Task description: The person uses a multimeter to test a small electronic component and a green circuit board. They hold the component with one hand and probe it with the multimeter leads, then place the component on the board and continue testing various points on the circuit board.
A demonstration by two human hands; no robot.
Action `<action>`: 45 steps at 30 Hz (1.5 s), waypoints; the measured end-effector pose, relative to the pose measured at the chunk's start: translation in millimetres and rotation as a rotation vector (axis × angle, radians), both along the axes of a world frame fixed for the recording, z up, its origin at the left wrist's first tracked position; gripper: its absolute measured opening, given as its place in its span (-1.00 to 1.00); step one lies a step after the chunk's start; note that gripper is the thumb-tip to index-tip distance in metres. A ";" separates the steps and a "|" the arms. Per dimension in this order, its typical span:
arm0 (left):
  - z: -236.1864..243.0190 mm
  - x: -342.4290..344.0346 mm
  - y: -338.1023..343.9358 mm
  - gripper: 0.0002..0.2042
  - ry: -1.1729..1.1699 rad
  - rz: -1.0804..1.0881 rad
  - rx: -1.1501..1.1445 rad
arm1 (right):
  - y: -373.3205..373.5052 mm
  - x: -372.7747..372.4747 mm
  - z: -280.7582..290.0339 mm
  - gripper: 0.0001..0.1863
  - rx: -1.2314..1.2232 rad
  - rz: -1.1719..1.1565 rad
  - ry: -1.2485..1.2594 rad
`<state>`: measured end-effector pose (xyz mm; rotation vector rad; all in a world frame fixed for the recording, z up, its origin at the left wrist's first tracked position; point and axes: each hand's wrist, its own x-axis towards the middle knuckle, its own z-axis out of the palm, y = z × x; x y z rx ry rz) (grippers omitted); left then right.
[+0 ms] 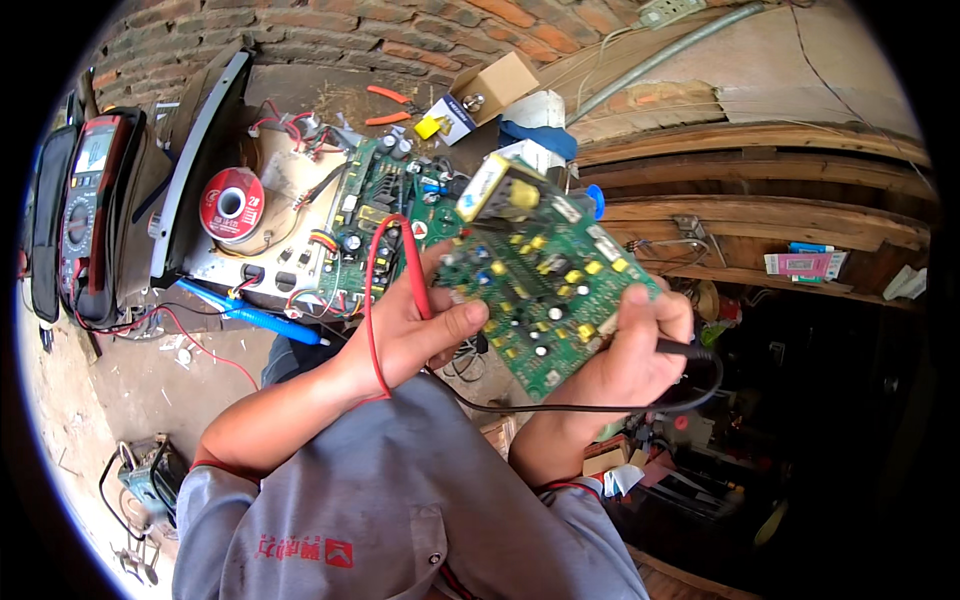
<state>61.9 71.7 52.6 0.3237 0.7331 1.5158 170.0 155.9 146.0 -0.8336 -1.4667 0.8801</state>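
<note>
Both my hands hold up a green circuit board [545,300], tilted, its face of yellow, black and white components toward me. My left hand [425,330] grips its left edge, thumb on the front, with a red multimeter probe [413,268] also tucked in that hand. On the lower right edge my right hand [640,350] is closed, thumb on the face; a black probe [685,349] sticks out from that hand. The fingers behind the board are hidden. Behind it lies an opened chassis [285,255] carrying another green board [375,200] and a red solder spool [231,204].
At the left a multimeter [88,200] stands in a black case. A blue soldering iron or pen-like tool [255,313] lies before the chassis. Orange-handled pliers [390,105] and an open small box [480,100] sit near the brick wall. Wooden shelving [740,210] runs along the right.
</note>
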 end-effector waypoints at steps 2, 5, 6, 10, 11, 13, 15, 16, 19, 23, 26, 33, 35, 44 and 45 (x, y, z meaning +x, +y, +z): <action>2.5 -2.4 1.9 -0.33 0.017 0.091 -0.019 | -1.3 1.7 -6.7 -0.84 -0.102 0.029 0.069; 11.2 -15.4 0.5 -0.40 -0.088 0.166 -0.068 | -13.2 -7.5 9.4 -0.68 -0.260 0.151 0.149; 15.4 -22.3 1.0 -0.44 -0.108 0.157 -0.066 | -12.7 -2.4 8.8 -0.52 -0.270 0.174 0.063; 22.5 -36.4 0.2 -0.54 -0.171 0.266 -0.045 | -28.2 -5.1 10.8 -0.67 -0.345 0.255 0.059; 32.0 -38.9 0.4 -0.56 -0.206 0.312 -0.057 | -29.8 -5.0 10.6 -0.66 -0.335 0.281 0.059; 32.5 -48.8 -6.8 -0.57 -0.179 0.266 -0.017 | -31.9 -4.3 10.5 -0.65 -0.313 0.331 0.058; 39.6 -51.0 -12.8 -0.51 -0.030 0.262 -0.066 | -30.1 -2.7 8.3 -0.63 -0.296 0.412 0.087; 42.0 -51.3 -14.8 -0.51 -0.014 0.288 -0.076 | -28.9 -2.0 8.0 -0.63 -0.297 0.439 0.100; 48.4 -50.9 -21.8 -0.51 0.027 0.350 -0.093 | -28.7 0.0 5.2 -0.63 -0.324 0.470 0.114; 56.7 -49.7 -28.0 -0.51 0.090 0.405 -0.122 | -29.2 3.0 2.0 -0.65 -0.345 0.507 0.139; 58.4 -48.6 -29.6 -0.51 0.119 0.435 -0.107 | -26.4 5.2 -1.7 -0.67 -0.365 0.572 0.211; 68.7 -43.2 -31.1 -0.53 0.186 0.504 -0.068 | -23.5 14.5 -6.3 -0.68 -0.398 0.604 0.219; 66.9 -42.1 -29.8 -0.53 0.212 0.507 -0.074 | -23.9 15.8 -5.6 -0.68 -0.400 0.591 0.219; 66.9 -34.9 -26.1 -0.54 0.252 0.526 -0.063 | -19.4 23.7 -8.3 -0.68 -0.411 0.648 0.267; 66.6 -34.3 -25.7 -0.54 0.256 0.530 -0.060 | -20.8 21.8 -8.0 -0.68 -0.401 0.595 0.268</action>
